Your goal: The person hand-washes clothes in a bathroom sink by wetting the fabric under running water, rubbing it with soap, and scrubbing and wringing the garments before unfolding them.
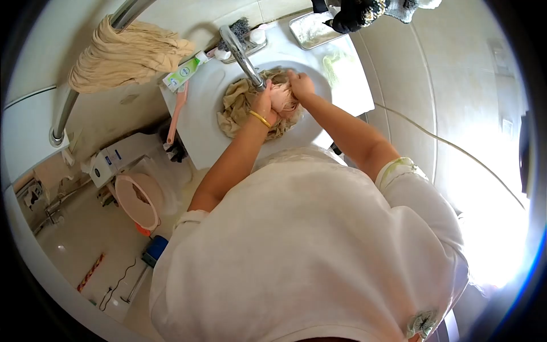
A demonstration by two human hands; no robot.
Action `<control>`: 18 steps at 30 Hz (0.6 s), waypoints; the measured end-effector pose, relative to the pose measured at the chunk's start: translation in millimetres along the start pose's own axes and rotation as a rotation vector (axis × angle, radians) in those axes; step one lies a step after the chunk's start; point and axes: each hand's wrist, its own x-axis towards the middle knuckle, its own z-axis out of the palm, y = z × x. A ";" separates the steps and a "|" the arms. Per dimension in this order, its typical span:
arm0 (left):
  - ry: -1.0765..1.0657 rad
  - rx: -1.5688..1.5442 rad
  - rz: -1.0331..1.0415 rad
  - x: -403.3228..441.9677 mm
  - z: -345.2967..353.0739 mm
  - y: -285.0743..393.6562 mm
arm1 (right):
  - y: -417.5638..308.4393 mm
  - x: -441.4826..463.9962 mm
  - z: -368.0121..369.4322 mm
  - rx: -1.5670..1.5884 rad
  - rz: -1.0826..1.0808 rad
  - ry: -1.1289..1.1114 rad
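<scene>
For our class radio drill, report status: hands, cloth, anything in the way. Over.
Left hand and right hand on pinkish cloth. Beige cloth heaped in basin. Faucet close to left hand, possible snag.

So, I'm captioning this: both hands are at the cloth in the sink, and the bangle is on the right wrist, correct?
Wrong side: the head view shows the bangle on the left wrist. The left hand and right hand are at the cloth in the sink.

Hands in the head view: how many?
2: the left hand near the tap tip, the right hand to its right, both over the cloth in the sink.
</scene>
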 end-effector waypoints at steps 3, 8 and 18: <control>0.177 0.099 -0.077 13.3 -25.0 1.1 | 44.9 -3.2 17.7 -0.250 -0.103 -0.026; 0.297 0.088 -0.122 31.6 -51.6 -5.7 | 40.7 36.0 27.0 -0.374 -0.100 -0.249; 0.047 -0.071 -0.020 8.2 -28.5 0.8 | -54.2 -43.0 18.6 -0.357 -0.303 -0.130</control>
